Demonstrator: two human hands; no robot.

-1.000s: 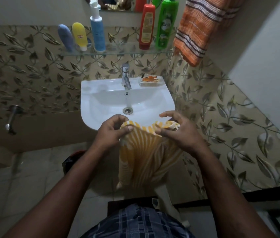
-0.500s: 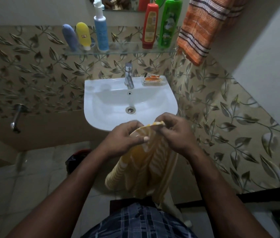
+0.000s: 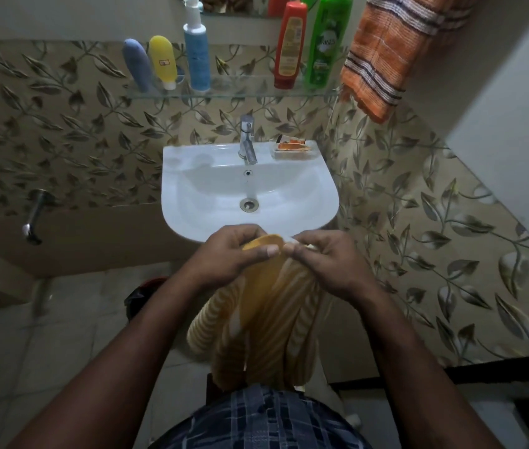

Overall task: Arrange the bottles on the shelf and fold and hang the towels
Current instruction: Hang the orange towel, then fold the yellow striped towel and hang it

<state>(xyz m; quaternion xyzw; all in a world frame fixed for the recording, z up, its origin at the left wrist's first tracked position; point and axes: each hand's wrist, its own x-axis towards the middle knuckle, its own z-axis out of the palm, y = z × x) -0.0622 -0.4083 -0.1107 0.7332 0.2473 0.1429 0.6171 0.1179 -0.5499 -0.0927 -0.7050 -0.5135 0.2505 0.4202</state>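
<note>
A yellow and white striped towel (image 3: 269, 322) hangs down in front of me, below the sink's front rim. My left hand (image 3: 230, 254) grips its top edge, thumb over the fold. My right hand (image 3: 321, 257) pinches the same edge right beside it, so both hands meet. On the glass shelf (image 3: 243, 87) stand a grey-blue tube (image 3: 136, 64), a yellow tube (image 3: 163, 61), a blue pump bottle (image 3: 195, 55), a red bottle (image 3: 289, 47) and a green bottle (image 3: 327, 40). An orange striped towel (image 3: 389, 50) hangs at the upper right.
A white sink (image 3: 192, 202) with a chrome tap (image 3: 247, 142) is mounted under the shelf; a soap wrapper (image 3: 292, 146) lies on its back right corner. Leaf-pattern tiled walls close in on the right. A wall tap (image 3: 34, 215) sticks out at the left.
My hands have come together, bringing the two top corners of the yellow towel side by side. The towel now hangs narrower and longer.
</note>
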